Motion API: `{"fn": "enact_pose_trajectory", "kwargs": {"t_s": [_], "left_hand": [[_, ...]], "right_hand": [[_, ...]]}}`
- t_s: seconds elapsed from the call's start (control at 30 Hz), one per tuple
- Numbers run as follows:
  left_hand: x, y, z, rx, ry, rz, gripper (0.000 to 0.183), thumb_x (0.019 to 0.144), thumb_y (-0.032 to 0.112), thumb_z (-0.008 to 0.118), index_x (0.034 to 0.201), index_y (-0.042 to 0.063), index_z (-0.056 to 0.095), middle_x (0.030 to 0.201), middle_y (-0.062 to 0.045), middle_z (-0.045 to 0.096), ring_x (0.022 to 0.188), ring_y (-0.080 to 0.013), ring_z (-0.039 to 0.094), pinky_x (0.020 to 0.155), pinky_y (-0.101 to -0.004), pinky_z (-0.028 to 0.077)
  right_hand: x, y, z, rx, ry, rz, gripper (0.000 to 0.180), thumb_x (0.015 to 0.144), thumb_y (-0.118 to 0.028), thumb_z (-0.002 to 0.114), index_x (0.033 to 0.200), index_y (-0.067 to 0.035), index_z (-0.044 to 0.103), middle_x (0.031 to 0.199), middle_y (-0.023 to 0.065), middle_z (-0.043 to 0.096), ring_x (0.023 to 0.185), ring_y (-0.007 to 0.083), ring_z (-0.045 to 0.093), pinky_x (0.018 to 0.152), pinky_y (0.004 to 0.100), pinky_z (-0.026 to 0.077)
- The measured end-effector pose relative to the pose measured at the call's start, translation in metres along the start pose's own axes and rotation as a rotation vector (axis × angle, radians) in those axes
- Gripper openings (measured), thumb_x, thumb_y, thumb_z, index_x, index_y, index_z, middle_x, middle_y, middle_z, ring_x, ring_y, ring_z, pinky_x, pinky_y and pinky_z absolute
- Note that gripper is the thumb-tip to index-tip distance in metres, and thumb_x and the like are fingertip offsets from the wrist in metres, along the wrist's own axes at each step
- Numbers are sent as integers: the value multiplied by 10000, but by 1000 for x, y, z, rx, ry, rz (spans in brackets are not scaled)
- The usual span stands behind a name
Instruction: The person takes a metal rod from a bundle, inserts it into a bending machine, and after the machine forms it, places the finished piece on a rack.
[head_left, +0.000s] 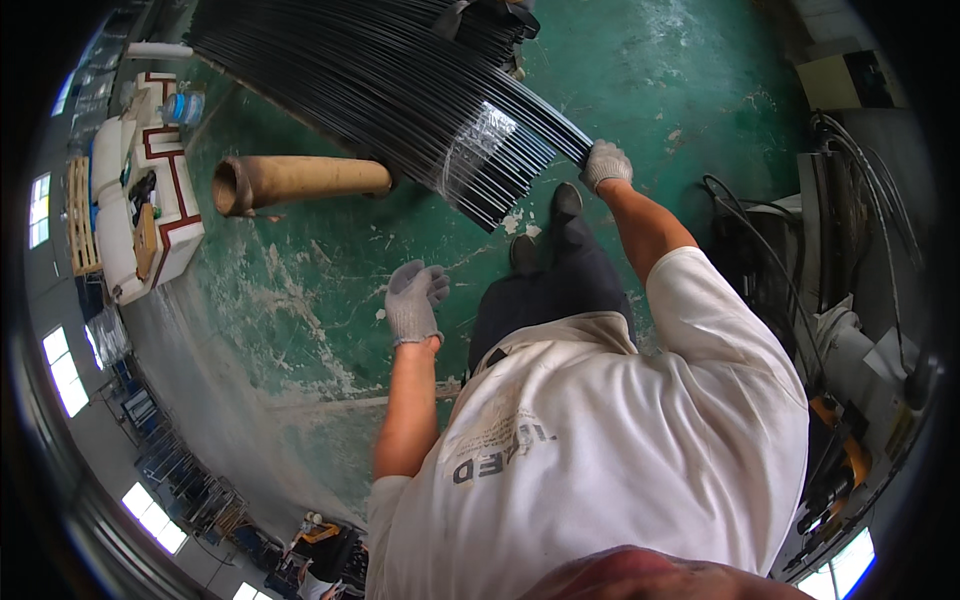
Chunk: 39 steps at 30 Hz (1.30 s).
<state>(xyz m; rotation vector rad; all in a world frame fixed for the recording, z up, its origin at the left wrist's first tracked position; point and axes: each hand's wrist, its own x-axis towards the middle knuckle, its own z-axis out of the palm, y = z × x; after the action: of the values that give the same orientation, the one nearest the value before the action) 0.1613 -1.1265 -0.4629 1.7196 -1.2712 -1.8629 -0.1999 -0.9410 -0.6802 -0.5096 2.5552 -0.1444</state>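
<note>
A wide stack of long, thin dark bars (360, 82), probably metal profiles, slants across the top of the head view. Clear plastic film (487, 135) wraps it near its lower right end. My right hand (606, 165), in a pale knitted glove, is closed on the ends of several bars (551, 120) at the stack's right side. These stick out past the others. Left of my legs, my left hand (416, 300), in a similar glove, is held above the green floor with its fingers apart, touching nothing. The far end of the stack is cut off by the view.
A brown cardboard tube (315, 180) lies left of the stack. Farther left are a white block with red-brown bands (176, 240), a blue water bottle (184, 109) and a wooden pallet (81, 217). Dark cables (757, 217) hang at right. Part of another person (319, 581) shows at the lower left.
</note>
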Motion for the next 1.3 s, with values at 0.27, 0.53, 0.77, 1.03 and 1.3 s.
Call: {"fn": "enact_pose_trajectory", "kwargs": {"t_s": [0.27, 0.53, 0.77, 1.03, 1.3], "left_hand": [[-15, -16, 61, -86, 51, -280, 294, 932, 93, 667, 1206, 5, 608, 1019, -186, 740, 825, -279, 738, 730, -393, 604], [26, 40, 128, -57, -60, -130, 343, 935, 91, 660, 1251, -20, 590, 1029, -169, 727, 854, -265, 724, 742, -365, 588], [38, 47, 153, -12, -135, -91, 302, 937, 66, 640, 1222, -21, 588, 1014, -169, 729, 842, -250, 723, 723, -342, 589], [34, 22, 163, -7, -260, -122, 346, 938, 70, 644, 1253, -48, 565, 1018, -191, 718, 824, -252, 719, 691, -339, 589], [73, 3, 178, -71, -468, -189, 385, 964, 149, 658, 1302, -2, 552, 1061, -187, 708, 873, -294, 713, 751, -394, 595]], "right_hand": [[16, -5, -47, -110, -228, -166, 273, 895, -246, 654, 1082, -99, 787, 1089, 182, 763, 1046, 366, 732, 905, 472, 581], [23, -3, -94, -15, -383, -199, 352, 842, -422, 730, 1026, -130, 798, 1006, 168, 766, 960, 365, 731, 868, 469, 572], [13, 1, -122, 104, -385, -194, 385, 846, -451, 753, 1015, -108, 796, 938, 175, 761, 903, 368, 727, 842, 462, 564], [-16, 8, -141, 464, -490, -123, 396, 931, -438, 696, 1058, -70, 773, 876, 126, 746, 822, 257, 718, 819, 421, 547], [-111, 25, -150, 765, -701, 9, 404, 1022, -460, 640, 941, -66, 678, 648, 26, 611, 465, 121, 512, 426, 335, 420]]}}
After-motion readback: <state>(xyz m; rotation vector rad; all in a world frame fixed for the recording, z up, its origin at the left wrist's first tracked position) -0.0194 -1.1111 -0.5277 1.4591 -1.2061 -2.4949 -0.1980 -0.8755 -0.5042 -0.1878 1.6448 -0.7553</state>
